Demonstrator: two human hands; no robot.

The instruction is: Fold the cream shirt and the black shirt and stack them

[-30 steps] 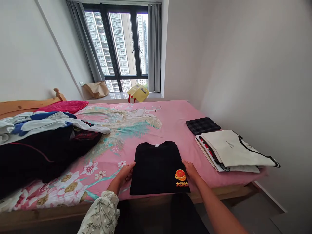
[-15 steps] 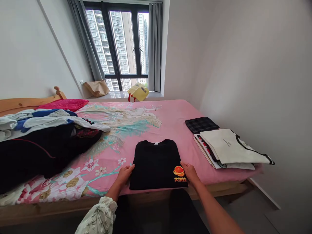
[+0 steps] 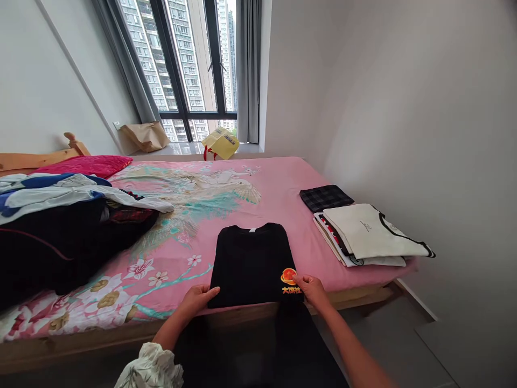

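A black T-shirt [image 3: 250, 261] lies folded into a neat rectangle at the front edge of the bed, collar away from me. An orange planet-like print with yellow lettering marks its lower right corner. My left hand [image 3: 196, 300] pinches the shirt's left side close to the near corner, thumb on top. On the opposite side my right hand [image 3: 312, 289] grips the right edge beside the print, its thumb over the cloth. The fingers beneath the fabric are partly hidden.
Folded clothes [image 3: 363, 231], a cream garment on top, are stacked at the bed's right edge. Behind them lies a dark checked folded cloth [image 3: 326, 198]. Loose clothes [image 3: 68, 231] heap up on the left by a red pillow [image 3: 89, 166]. Two bags stand on the windowsill.
Both hands have slid nearer to me along the shirt's sides, toward its near corners. The shirt stays folded in place on the bed. My view has shifted slightly.
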